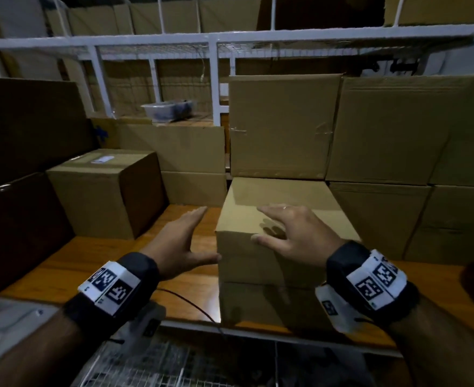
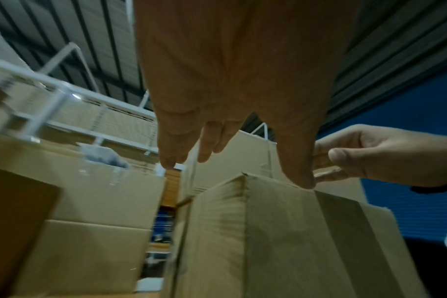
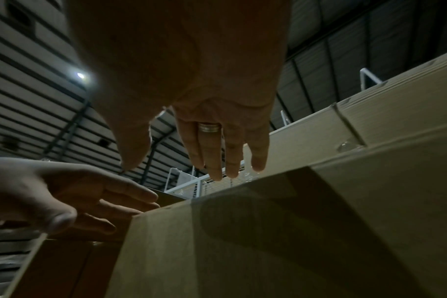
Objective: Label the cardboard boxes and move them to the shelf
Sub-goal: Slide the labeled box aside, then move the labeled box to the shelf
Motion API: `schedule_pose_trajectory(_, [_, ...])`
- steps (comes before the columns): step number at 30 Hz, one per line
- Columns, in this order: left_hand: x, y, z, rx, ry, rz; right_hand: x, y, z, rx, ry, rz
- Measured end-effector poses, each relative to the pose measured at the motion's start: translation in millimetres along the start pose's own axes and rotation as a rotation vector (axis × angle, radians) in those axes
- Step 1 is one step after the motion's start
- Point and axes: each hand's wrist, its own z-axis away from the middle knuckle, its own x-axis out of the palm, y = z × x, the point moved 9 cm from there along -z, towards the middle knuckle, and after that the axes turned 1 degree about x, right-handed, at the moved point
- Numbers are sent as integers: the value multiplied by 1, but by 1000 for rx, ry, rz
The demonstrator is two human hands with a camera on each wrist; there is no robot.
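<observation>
Two bare hands frame a sealed cardboard box (image 1: 272,219) standing at the front of a wooden shelf board (image 1: 90,263) inside a white metal rack (image 1: 216,40). The left hand (image 1: 180,241) is released, its fingers straight and together beside the box's left face, the thumb reaching to the near left corner; the left wrist view shows the thumb tip at the top edge of the box (image 2: 281,231). The right hand (image 1: 294,233) is likewise released, fingers spread over the top of the box, a ring (image 3: 209,127) on one finger; whether the palm touches the cardboard cannot be told, though the right wrist view shows the fingertips (image 3: 216,173) hanging just above the box (image 3: 268,231). Neither hand grasps anything. Both wrists carry dark bands with black-and-white coded markers (image 1: 110,286).

Stacked cartons (image 1: 384,129) fill the shelf behind and to the right of the box, two of them rising directly behind it. A second, smaller carton (image 1: 104,191) with a white label (image 1: 101,160) on its lid stands to the left, well apart from the hands. Farther back, a clear plastic tray (image 1: 168,108) rests on top of another row of cartons. A thin dark cable (image 1: 191,303) trails across the shelf board by the box's near left corner.
</observation>
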Motion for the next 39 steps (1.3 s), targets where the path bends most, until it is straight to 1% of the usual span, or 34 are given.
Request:
schedule_pose_trajectory(3, [-11,-17,19,-88,35,-24,7,-21,-12,-42,3,-10])
schedule_pose_trajectory(6, [-20,-40,39,-187,73,-74,20,-48,-22,-122,6,-36])
schedule_pose_trajectory(9, [-27,-60,58,-264,96,-101,41,-76,-29,-170,-29,-68])
schedule_pose_trajectory(14, [-41,-98,71,-298,124,-105,65,-120,-50,-230,-74,-60])
schedule_pose_trajectory(19, [-66,-157,68,-319,153,-85,84,-162,-94,-232,-34,-81])
schedule_pose_trajectory(25, [-103,-240,50,-332,150,-102,122,-207,-160,-140,25,-69])
schedule_pose_trajectory(29, [-128,-291,24,-353,161,-97,142,-222,-201,-71,54,-63])
schedule_pose_trajectory(35, [-159,-344,-26,-342,240,-45,177,-224,-269,22,-12,-20])
schedule_pose_trajectory(39, [-170,-398,-70,-431,232,-93,190,-212,-328,90,14,15])
